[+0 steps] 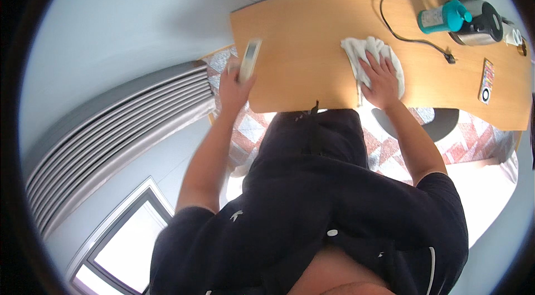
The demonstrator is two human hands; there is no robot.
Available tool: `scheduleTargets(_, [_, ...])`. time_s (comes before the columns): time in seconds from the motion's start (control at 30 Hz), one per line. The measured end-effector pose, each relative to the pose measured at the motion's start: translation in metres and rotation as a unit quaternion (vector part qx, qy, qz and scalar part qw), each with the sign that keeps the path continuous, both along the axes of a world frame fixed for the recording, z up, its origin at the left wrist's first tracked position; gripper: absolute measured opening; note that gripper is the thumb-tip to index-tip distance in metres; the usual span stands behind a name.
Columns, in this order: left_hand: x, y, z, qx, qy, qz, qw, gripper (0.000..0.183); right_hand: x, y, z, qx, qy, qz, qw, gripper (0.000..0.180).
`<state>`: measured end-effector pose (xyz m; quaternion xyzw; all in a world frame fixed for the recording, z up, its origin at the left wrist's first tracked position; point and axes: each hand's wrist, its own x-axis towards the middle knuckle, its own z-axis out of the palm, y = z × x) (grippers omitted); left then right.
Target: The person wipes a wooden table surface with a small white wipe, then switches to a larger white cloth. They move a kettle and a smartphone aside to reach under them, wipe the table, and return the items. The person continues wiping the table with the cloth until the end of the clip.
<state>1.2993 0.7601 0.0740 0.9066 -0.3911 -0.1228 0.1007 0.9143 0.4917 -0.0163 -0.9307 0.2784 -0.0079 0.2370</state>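
My right hand (pixel 381 83) lies flat, fingers spread, on a crumpled white cloth (pixel 353 54) near the middle of a light wooden desk (pixel 292 60). At the desk's left edge my left hand (pixel 236 88) grips a pale, slim, blurred object (pixel 250 58) with a dark rectangular panel; its exact kind cannot be told. The fingers of that hand are partly hidden behind it.
Right of the cloth are a black cable with a plug (pixel 449 58), a teal bottle (pixel 453 17), an electric kettle (pixel 480 23), white cups (pixel 513 36) and a colourful flat case (pixel 487 81). A grey stool (pixel 445 123) stands under the front edge; a ribbed grey radiator (pixel 125 127) is at left.
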Motion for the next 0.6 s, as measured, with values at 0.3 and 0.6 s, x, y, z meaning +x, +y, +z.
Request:
scheduleTargets(0.3, [-0.019,0.153,0.066,0.114,0.005,0.1,0.988,0.053,0.286,-0.001,-0.028,-0.093,-0.049,-0.083,0.991,0.077])
scheduleTargets(0.6, [0.076,0.198,0.035,0.099,-0.036,0.002,0.994,0.057,0.391,0.153,-0.028,-0.001,-0.096,0.013,0.995,0.058])
